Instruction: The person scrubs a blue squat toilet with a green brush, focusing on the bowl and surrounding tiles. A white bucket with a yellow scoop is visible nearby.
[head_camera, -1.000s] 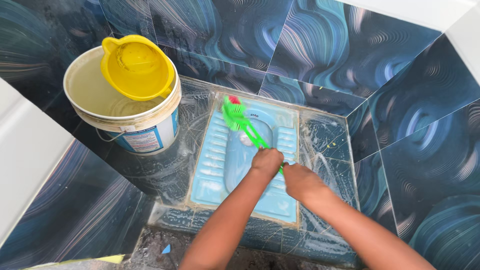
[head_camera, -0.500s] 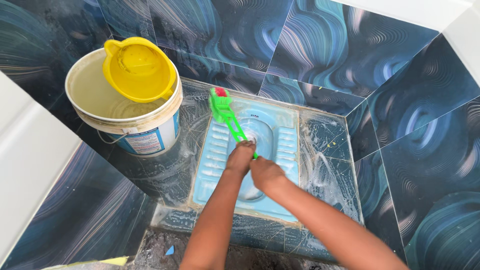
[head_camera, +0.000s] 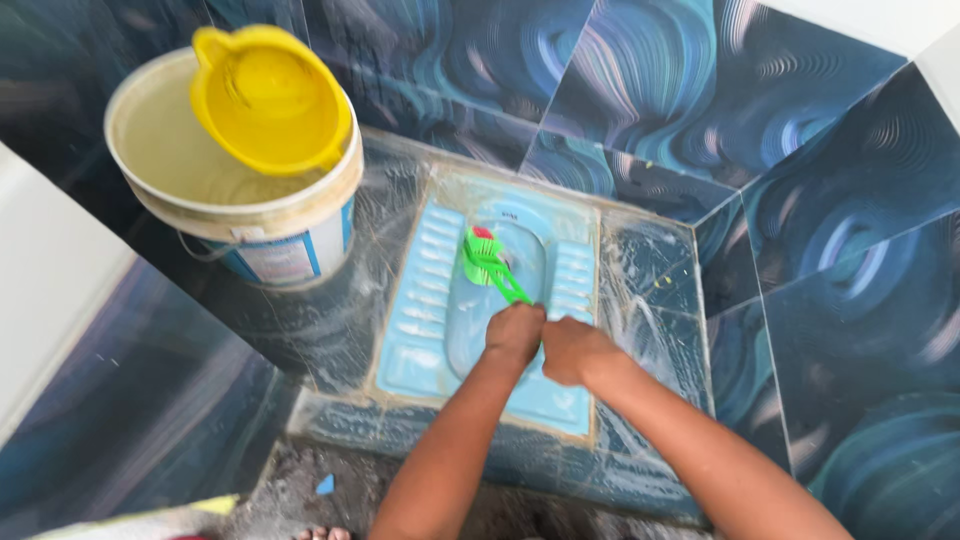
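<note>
Your green toilet brush (head_camera: 488, 262) has its bristled head down in the bowl of the light blue squat toilet pan (head_camera: 425, 335), just ahead of your knuckles, with its handle slanting back into your grip. Your left hand (head_camera: 516, 331) is closed in a fist round the handle, and your right hand (head_camera: 570, 349) is closed round the handle's end just behind it, the two fists touching. The wet tiled floor (head_camera: 650, 300) around the pan shows soapy streaks. Well off to the left of your left hand stands a white bucket (head_camera: 300, 225), with a yellow mug (head_camera: 268, 100) resting on its rim.
</note>
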